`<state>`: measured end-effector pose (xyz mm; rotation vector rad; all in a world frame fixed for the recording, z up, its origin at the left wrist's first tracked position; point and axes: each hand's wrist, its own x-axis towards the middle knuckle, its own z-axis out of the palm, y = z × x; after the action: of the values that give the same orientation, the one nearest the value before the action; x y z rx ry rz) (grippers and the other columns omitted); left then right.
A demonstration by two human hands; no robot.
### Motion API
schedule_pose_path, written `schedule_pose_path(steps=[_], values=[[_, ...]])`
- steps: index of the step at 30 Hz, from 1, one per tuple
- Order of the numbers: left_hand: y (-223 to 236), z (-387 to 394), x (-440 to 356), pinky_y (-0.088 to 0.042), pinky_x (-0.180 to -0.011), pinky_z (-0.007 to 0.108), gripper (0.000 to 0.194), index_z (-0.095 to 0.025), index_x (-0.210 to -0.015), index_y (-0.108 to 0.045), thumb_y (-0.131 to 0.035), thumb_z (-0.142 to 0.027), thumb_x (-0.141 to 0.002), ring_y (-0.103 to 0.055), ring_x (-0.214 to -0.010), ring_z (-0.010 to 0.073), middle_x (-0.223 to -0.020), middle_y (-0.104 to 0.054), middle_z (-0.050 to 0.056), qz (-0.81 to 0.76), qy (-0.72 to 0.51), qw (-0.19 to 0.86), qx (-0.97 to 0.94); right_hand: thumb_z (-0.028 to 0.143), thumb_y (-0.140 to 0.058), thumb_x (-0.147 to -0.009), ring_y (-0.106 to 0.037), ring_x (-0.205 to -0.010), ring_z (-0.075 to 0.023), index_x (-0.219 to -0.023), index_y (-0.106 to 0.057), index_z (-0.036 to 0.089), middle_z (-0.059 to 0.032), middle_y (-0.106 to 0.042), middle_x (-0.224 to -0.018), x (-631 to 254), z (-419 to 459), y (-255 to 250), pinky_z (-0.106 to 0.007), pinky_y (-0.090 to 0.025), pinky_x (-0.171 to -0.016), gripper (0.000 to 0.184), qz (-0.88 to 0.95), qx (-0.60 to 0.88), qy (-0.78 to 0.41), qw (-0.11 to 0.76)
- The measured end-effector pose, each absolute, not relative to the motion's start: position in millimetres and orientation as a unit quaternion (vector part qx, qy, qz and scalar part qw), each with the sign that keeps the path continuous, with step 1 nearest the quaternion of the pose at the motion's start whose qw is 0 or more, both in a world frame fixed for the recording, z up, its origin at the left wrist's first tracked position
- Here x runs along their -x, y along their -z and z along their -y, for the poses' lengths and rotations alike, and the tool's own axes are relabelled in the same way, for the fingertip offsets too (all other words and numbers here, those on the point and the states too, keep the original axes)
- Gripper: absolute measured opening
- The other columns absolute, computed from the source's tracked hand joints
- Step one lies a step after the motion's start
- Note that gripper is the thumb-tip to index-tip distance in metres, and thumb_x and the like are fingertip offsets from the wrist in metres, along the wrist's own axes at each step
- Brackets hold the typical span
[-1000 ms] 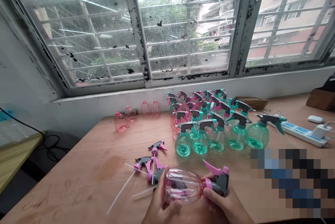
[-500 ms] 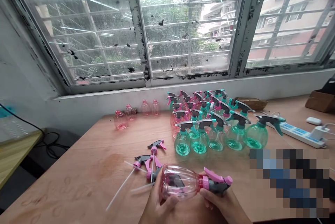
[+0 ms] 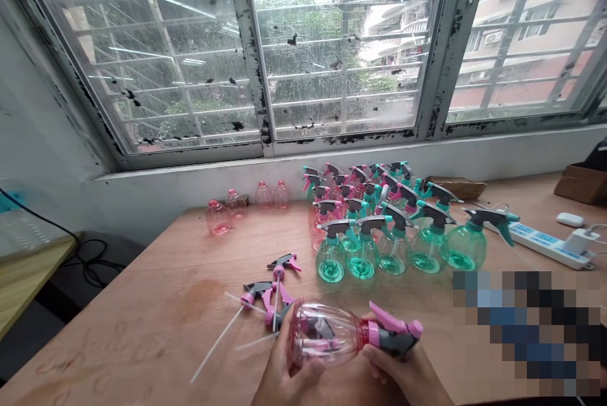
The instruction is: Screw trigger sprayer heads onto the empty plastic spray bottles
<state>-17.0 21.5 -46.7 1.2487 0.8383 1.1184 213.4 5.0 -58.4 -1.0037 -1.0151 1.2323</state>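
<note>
Over the desk [image 3: 142, 305], left hand [image 3: 284, 381] gripped the pink bottle [image 3: 339, 330], bracing it I guess, right hand [image 3: 412, 371] pinching its collar [image 3: 373, 333].

Both hands [image 3: 348, 362] are raised side by side, fingers curled inward.

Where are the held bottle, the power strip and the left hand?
Held pink bottle [image 3: 327, 334]: head view, middle of its clear body.
Power strip [image 3: 545, 243]: head view, top face.
Left hand [image 3: 290, 371]: head view, middle of the hand.
</note>
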Motion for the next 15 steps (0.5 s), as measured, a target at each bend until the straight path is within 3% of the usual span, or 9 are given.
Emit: schedule_pose_path(steps=[10, 15], values=[[45.3, -19.9, 14.8, -0.025, -0.125, 0.052, 0.103, -0.023, -0.156, -0.032, -0.083, -0.056, -0.073, -0.036, -0.149, 0.0396, -0.162, -0.039, 0.015, -0.359, -0.487, 0.602, -0.521, 0.052, -0.082, -0.078, -0.052, -0.044, -0.014, -0.111, -0.065, 0.019, 0.0034, -0.062, -0.052, -216.4, -2.6, 53.1, -0.025, -0.04, -0.046, 0.05, 0.442, 0.424, -0.52, 0.595], [38.9, -16.1, 13.3, -0.038, -0.118, 0.046, 0.111, -0.026, -0.158, -0.027, -0.088, -0.052, -0.069, -0.051, -0.138, 0.0375, -0.157, -0.045, 0.014, -0.343, -0.472, 0.635, -0.507, 0.053, -0.081, -0.079, -0.052, -0.041, -0.0134, -0.101, -0.065, 0.018, 0.0035, -0.062, -0.048, -216.3, -3.0, 48.3, -0.024, -0.039, -0.044, 0.045, 0.432, 0.417, -0.527, 0.602]])
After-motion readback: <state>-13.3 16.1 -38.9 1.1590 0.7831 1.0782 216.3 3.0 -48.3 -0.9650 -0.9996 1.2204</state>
